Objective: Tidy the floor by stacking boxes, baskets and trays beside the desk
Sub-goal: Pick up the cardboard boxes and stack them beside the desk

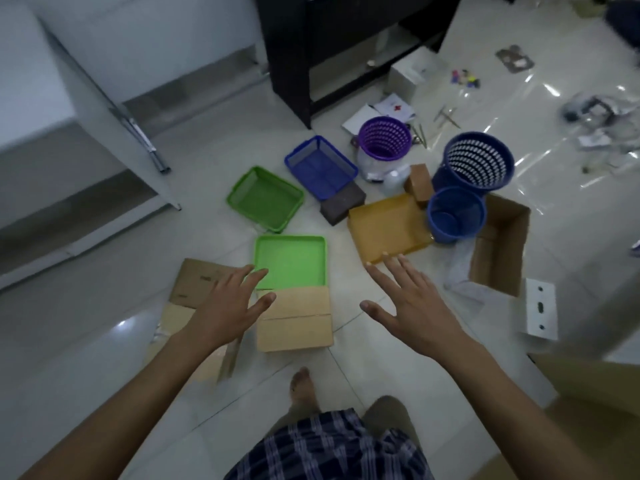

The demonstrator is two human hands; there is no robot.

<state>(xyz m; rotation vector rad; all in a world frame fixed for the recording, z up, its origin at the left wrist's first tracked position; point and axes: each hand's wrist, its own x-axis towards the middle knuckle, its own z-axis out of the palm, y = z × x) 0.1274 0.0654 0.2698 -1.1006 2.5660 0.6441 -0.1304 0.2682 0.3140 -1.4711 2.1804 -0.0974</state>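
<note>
Both hands spread, holding nothing: left hand (225,303) over flat green tray's (294,261) near-left corner, right hand (412,306) at yellow tray's (384,223) near edge; small cardboard box (294,320) between them, bare floor (346,372) around.

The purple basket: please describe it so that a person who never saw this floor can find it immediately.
Start at the dark desk at the top of the view. On the floor just in front of its right side stands the purple basket, round and upright, beside the blue tray. Of the three round baskets, it alone is purple; the two to its right are blue.
</note>
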